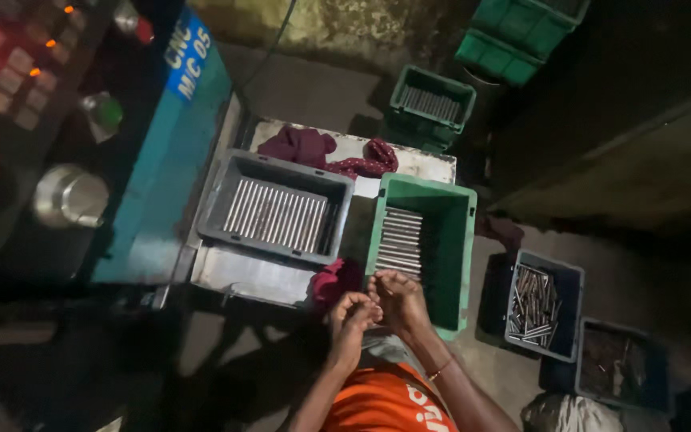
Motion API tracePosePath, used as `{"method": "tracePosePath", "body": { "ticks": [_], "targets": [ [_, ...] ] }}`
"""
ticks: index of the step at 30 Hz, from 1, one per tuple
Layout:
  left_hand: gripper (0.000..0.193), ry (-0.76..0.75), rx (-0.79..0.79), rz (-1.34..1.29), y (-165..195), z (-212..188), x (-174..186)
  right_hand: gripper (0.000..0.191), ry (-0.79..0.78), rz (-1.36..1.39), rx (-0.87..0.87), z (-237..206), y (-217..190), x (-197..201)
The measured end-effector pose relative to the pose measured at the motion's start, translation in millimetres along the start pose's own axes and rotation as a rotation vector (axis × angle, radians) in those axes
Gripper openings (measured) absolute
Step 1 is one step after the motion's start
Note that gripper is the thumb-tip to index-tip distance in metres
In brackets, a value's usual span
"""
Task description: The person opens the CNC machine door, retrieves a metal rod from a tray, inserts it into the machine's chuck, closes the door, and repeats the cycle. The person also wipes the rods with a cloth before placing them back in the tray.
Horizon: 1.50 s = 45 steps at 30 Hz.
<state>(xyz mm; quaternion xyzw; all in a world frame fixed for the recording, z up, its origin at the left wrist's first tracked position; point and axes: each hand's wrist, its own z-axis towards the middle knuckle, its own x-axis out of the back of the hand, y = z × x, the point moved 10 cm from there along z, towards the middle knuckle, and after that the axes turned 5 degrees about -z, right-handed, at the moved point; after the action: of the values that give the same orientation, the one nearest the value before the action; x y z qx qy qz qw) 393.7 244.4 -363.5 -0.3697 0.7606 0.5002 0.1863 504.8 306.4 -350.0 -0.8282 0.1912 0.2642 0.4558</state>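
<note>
My left hand (351,314) and my right hand (400,298) are pressed together just in front of the near end of a green crate (459,240). The fingers of both are curled; the dim light hides whether anything is between them. A thread bracelet circles my right wrist. Inside the green crate lies a neat row of metal rods (401,240). To its left a grey crate (221,192) holds a wider row of rods (275,214). A maroon cloth (329,282) lies beside my left hand.
A blue machine (171,160) with a lit button panel (9,64) stands at the left. A metal tray (241,276) carries the grey crate. Blue crates (569,280) with loose rods sit at the right. More green crates (432,100) and another maroon cloth (305,146) lie farther back.
</note>
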Motion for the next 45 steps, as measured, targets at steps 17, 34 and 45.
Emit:
{"method": "tracePosePath", "body": {
  "ticks": [17, 34, 45],
  "targets": [
    [0.026, 0.149, 0.005, -0.055, -46, 26, 17, 0.030, -0.554, -2.631, 0.403, 77, 22, -2],
    [0.034, 0.076, -0.399, 0.525, 22, -10, -14, 0.023, -0.036, -1.279, 0.135, 42, -87, 30],
    [0.028, 0.122, -0.700, 0.559, 125, -85, -99, 0.030, -0.064, -0.074, 0.074, 5, -87, -28]
  ]
}}
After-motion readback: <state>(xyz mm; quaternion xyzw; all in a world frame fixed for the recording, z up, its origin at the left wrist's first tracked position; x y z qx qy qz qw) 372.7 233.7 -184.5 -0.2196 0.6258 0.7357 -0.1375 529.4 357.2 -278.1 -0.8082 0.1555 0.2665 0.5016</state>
